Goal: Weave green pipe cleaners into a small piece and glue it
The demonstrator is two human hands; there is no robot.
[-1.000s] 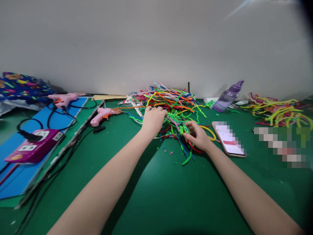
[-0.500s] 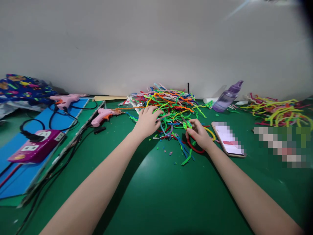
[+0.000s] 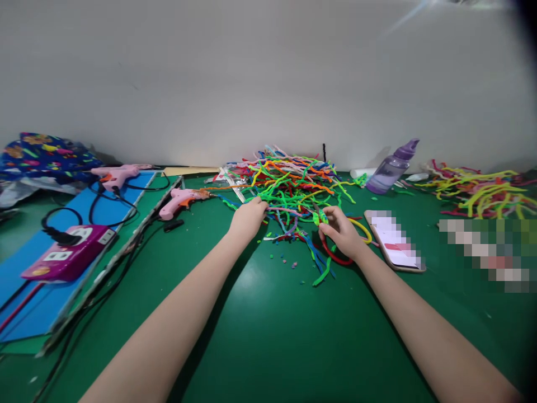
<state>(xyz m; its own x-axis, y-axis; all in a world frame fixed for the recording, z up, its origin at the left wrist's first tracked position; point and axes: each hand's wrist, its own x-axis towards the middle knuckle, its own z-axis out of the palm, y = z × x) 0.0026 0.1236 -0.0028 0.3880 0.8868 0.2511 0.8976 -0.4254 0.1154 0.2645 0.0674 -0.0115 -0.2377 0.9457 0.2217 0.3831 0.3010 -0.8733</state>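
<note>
My left hand is at the front left of a heap of pipe cleaners in many colours. Its fingers are closed on the end of a pink pipe cleaner, which stretches to the right over green ones. My right hand is closed round a pair of scissors, whose red handle loop and yellow loop stick out past the palm. Bright green fuzzy material shows at its fingertips, with a dark blade tip beyond. How the green material is attached is unclear.
A phone and a purple bottle stand to the right, near another pipe-cleaner pile. At left are pink glue guns, a purple power strip and black cables. Small clippings dot the green table.
My left hand has moved slightly left and down from over the heap, and its spread fingers have closed on the pink pipe cleaner. My right hand stays almost in place.
</note>
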